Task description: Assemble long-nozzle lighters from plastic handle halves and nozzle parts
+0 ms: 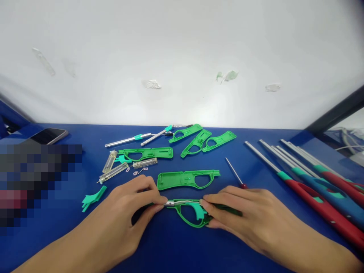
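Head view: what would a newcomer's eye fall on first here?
Probably the two hands at front centre, the left hand pinching a metal piece at one end of an opened green casing, the right hand gripping its other end. Next, the red and blue lighters lined up at the right, then the loose green casing halves behind the hands.

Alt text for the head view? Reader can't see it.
The left hand pinches a metal part at one end of a green lighter shell half with a teal trigger; the right hand grips the other end. On the blue table: more green shell halves, clear tanks, a screwdriver, and, at right, red and blue lighters.
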Demonstrator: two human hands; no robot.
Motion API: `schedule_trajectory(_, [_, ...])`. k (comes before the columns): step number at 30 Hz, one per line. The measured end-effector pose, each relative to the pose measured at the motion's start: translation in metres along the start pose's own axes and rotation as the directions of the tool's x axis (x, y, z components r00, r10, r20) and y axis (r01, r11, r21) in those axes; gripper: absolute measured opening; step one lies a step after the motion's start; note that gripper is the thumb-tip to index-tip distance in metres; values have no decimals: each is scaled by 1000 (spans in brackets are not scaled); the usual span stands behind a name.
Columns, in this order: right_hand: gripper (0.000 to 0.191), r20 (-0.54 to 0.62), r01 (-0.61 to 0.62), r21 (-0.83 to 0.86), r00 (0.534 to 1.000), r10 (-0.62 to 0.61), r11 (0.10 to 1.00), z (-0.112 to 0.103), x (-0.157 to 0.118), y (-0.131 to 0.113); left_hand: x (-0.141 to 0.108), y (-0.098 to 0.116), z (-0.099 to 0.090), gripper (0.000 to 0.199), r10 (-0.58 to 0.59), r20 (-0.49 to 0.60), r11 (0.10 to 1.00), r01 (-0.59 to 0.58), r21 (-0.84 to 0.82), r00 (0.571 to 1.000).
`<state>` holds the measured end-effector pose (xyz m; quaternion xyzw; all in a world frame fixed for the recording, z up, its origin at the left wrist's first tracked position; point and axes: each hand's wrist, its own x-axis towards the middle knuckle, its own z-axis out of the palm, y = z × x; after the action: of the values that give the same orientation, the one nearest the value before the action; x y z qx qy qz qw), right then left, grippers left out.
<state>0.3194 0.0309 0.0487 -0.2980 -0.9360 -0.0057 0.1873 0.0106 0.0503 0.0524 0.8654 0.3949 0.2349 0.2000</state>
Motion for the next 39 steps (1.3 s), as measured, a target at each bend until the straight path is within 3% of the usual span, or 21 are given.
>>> schedule_trajectory(8, [24, 4, -15, 15, 1000, 15, 1000, -1, -1, -3, -1, 1, 4, 29, 31, 6, 1000, -31, -4, 999])
schedule_trajectory(13, [34, -70, -7, -69, 998, 2, 998, -6, 3, -4, -3, 1, 3, 29, -12, 37, 1000, 12, 5, 999])
schedule_trajectory(21, [39, -52, -4, -135, 999, -3, 991, -9, 5, -3, -7, -2, 5, 23, -43, 43, 999, 43, -9, 998])
schedule_trajectory(30, [40, -78, -10, -162, 997, -3, 987, -14, 7, -3, -4, 2, 4, 18, 3, 39, 999, -5, 50, 999])
schedule_trajectory(35, [35, -69, -11, -137, 998, 2, 990, -16, 6, 0, -1, 0, -7, 26, 63, -78, 990, -53, 133, 995])
schedule_trajectory(39, [32, -101, -18, -98, 995, 8, 995, -17, 8, 0, 8, -18, -29, 25, 100, -222, 974, -50, 221, 970])
